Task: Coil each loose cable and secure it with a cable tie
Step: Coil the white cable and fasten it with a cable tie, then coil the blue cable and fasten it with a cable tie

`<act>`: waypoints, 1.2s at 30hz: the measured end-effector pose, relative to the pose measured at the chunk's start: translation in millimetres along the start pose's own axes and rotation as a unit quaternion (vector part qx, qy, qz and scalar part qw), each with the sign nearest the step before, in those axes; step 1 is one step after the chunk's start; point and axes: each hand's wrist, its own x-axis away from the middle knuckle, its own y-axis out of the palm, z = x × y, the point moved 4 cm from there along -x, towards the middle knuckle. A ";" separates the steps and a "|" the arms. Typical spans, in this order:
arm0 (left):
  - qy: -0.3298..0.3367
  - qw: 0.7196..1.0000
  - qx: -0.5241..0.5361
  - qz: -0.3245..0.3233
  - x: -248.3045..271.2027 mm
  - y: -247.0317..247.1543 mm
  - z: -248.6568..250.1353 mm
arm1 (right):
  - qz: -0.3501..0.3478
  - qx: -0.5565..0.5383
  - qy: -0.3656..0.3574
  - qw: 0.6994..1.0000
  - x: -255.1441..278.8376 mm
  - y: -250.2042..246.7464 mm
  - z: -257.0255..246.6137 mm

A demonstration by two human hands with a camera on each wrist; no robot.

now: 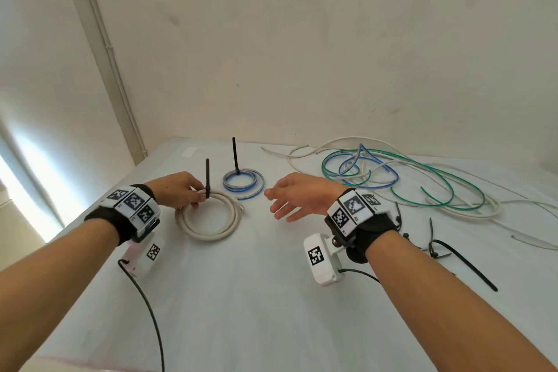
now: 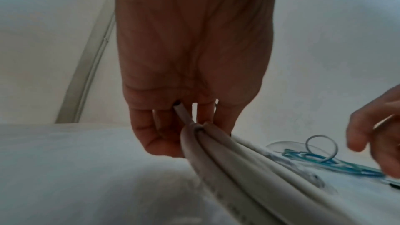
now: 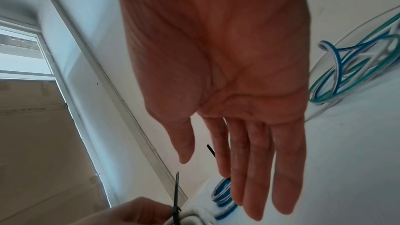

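White cable coil [image 1: 208, 218] lies flat on table [image 1: 256, 296], black cable tie [image 1: 207, 178] cinched at its far rim, tail upright. Left hand [image 1: 178, 190] pinches coil at tie, fingers curled round it. Right hand [image 1: 297, 196] hovers right of coil, fingers straight, relaxed, holding nothing. Blue coil [image 1: 244, 183] just beyond white coil; loose cables [image 1: 407, 181] farther right.

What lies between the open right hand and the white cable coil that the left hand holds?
Only bare table, in the head view. The right hand hovers apart from the white coil; the blue coil lies farther back.
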 end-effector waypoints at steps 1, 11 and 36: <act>-0.011 1.000 -0.024 0.010 -0.6 -1.0 -5.2 | 0.004 0.002 -0.002 1.000 -0.4 -1.0 -0.1; -0.049 0.992 -0.011 0.115 -15.8 -3.9 -16.4 | 0.086 0.005 -0.002 0.996 -5.3 -26.1 15.9; 0.110 0.920 0.372 0.044 -42.4 20.6 181.8 | 0.335 -0.176 -0.090 0.921 -21.6 -123.7 63.3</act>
